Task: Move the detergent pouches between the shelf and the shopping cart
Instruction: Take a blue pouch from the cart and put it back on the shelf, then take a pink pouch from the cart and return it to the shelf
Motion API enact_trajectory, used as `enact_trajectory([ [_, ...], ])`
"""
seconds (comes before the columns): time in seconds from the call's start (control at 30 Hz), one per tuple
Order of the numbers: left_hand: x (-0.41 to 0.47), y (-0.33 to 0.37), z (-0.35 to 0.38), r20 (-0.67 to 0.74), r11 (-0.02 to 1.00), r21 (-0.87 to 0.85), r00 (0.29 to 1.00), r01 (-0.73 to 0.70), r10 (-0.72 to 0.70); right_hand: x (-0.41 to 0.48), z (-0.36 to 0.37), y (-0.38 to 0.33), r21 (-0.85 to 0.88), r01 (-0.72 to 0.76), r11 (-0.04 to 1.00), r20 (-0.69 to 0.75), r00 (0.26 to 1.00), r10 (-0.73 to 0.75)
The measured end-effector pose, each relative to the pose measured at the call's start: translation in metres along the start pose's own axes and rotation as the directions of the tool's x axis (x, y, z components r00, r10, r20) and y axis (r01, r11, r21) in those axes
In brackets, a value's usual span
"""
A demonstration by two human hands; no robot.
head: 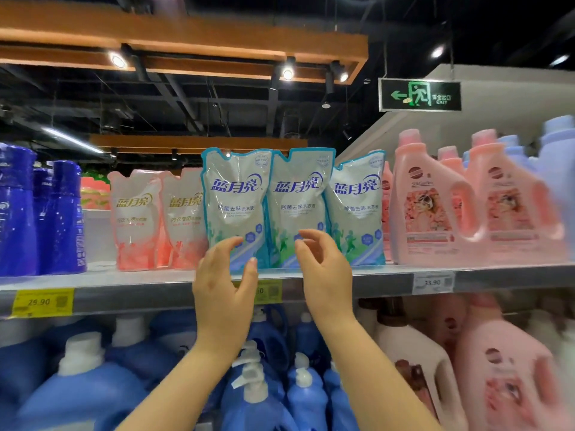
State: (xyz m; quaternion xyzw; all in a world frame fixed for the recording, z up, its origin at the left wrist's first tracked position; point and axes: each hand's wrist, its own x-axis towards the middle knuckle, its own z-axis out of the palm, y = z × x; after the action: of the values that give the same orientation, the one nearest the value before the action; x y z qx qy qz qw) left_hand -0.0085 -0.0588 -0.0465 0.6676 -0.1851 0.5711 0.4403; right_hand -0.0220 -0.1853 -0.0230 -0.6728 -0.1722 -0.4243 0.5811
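Recorded white pouches (pixel 236 206) bordered teal with blue lettering; pale pink pouches (pixel 135 219) lettered gold; pink jugs (pixel 429 206); dark blue bottles (pixel 62 219).

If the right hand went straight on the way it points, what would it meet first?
Probably the lower front of the middle blue-and-white plastic detergent pouch on the grey shelf. The right hand points up at it, fingers loosely curved and empty; how far apart they are is unclear.

Bright ceiling spotlights (pixel 117 60) glare overhead; pink bottles (pixel 510 206) at the right edge smear with blur.
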Motion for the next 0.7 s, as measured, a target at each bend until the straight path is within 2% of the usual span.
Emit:
enact_trajectory([
  [0.1,-0.042,0.041,-0.003,0.042,0.966,-0.220,0.991,0.132,-0.126,-0.049,-0.035,0.010,0.086,-0.098,0.991,-0.054,0.993,0.103],
  [0.2,-0.086,0.058,0.008,0.175,0.924,-0.285,0.961,0.256,-0.212,-0.101,-0.071,0.033,0.062,-0.212,0.975,-0.113,0.969,0.218],
  [0.37,-0.161,0.087,0.040,0.477,0.851,-0.242,0.821,0.466,-0.313,-0.160,-0.147,0.055,-0.135,-0.345,0.929,-0.189,0.929,0.318],
  [0.53,-0.246,0.136,0.065,0.659,0.792,-0.184,0.670,0.582,-0.340,-0.219,-0.245,0.057,-0.263,-0.440,0.858,-0.276,0.887,0.370],
  [0.7,-0.310,0.197,0.102,0.762,0.780,-0.089,0.547,0.619,-0.347,-0.264,-0.357,0.055,-0.279,-0.506,0.816,-0.360,0.843,0.400],
])
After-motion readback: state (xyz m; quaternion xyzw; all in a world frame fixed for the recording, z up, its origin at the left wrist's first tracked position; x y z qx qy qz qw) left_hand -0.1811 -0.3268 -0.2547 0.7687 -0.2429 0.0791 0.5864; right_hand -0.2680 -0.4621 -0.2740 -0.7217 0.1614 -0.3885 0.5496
